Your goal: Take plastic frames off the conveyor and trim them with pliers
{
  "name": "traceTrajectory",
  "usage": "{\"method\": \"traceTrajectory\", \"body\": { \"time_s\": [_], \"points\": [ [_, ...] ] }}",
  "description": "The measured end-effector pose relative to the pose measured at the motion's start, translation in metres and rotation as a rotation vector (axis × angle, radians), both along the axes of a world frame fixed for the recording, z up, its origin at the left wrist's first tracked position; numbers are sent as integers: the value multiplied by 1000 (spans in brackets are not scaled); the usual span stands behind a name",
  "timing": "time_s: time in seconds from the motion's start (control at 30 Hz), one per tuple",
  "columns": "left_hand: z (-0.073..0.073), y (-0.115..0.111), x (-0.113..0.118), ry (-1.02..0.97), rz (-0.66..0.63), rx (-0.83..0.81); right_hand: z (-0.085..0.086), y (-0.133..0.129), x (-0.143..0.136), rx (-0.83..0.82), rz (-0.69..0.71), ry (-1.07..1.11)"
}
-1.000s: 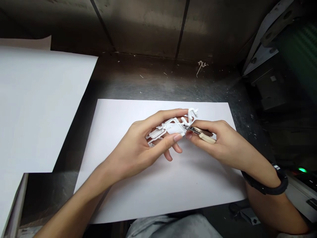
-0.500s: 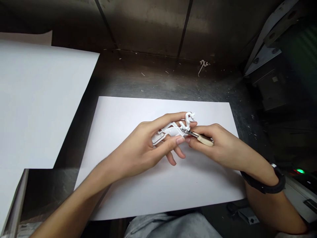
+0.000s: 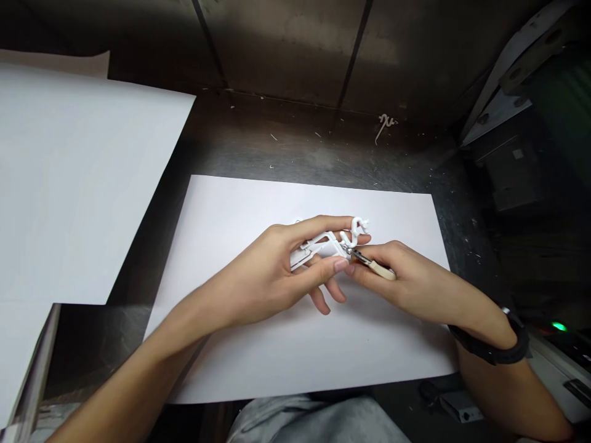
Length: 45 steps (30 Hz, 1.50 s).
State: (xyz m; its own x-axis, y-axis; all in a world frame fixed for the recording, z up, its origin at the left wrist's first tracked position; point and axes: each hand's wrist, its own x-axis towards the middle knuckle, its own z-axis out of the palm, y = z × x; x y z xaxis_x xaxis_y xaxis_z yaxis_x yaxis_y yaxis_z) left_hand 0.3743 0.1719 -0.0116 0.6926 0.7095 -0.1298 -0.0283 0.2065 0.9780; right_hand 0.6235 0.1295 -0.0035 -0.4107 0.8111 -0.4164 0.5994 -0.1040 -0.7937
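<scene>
A white plastic part (image 3: 329, 247) with a curled, S-shaped piece (image 3: 358, 230) at its right end is held above a white sheet. My left hand (image 3: 286, 271) grips it between thumb and fingers, with some fingers beneath. My right hand (image 3: 397, 274) is closed round small cutting pliers (image 3: 381, 269) with cream handles. The pliers' metal jaws are at the base of the curled piece, beside my left thumb tip. Whether the jaws are fully closed is too small to tell.
The large white sheet (image 3: 277, 363) lies on a dark metal table (image 3: 305, 151). White scraps and a curled white offcut (image 3: 384, 126) lie toward the back. More white sheets (image 3: 83, 184) are at the left. Machine parts (image 3: 498, 160) stand at the right.
The camera view has shifted slightly. The pliers and my right hand have tilted a little against the white part, which stays in my left hand.
</scene>
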Motion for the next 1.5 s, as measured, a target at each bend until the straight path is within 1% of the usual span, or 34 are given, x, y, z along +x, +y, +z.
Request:
{"method": "traceTrajectory", "body": {
  "time_s": [0.2, 0.33, 0.5, 0.63, 0.77, 0.8, 0.87, 0.93, 0.97, 1.0, 1.07, 1.13, 1.2, 1.33, 1.43, 1.5],
  "points": [
    [-1, 2, -1, -1, -23, 23, 0, -2, -4, 31, 4, -32],
    [-1, 1, -1, -11, -18, 19, -1, -3, -7, 83, -43, -88],
    [-4, 0, -1, 18, 2, 19, -4, -2, -12, 108, -95, -170],
    [-1, 1, -1, 8, 35, 2, -2, -1, -10, 158, -125, -174],
    [5, 2, -1, -39, 79, -37, 10, 0, 8, 93, -33, -69],
    [6, 3, -2, -43, 84, -38, 13, 0, 13, 96, -52, -30],
    [6, 3, -2, -32, 76, -26, 18, 2, 17, 203, -192, 60],
    [6, 3, -2, 6, 42, -14, 18, 4, 14, 333, -359, 145],
    [6, 3, -1, 25, 15, -12, 16, 5, 11, 356, -397, 189],
    [6, 3, 0, 40, -10, -12, 13, 6, 8, 347, -400, 233],
    [7, 2, 3, 52, -47, -9, 8, 8, 1, 284, -356, 317],
    [8, 1, 6, 51, -55, -16, 3, 10, -1, 248, -333, 378],
    [9, 0, 8, 61, -55, -45, 0, 10, -1, 241, -352, 415],
    [7, -3, 10, 78, -75, -88, -3, 9, 0, 254, -369, 428],
    [6, -3, 9, 93, -105, -77, -4, 8, -2, 295, -339, 400],
    [5, -2, 9, 100, -124, -66, -3, 7, -4, 299, -325, 424]
  ]
}}
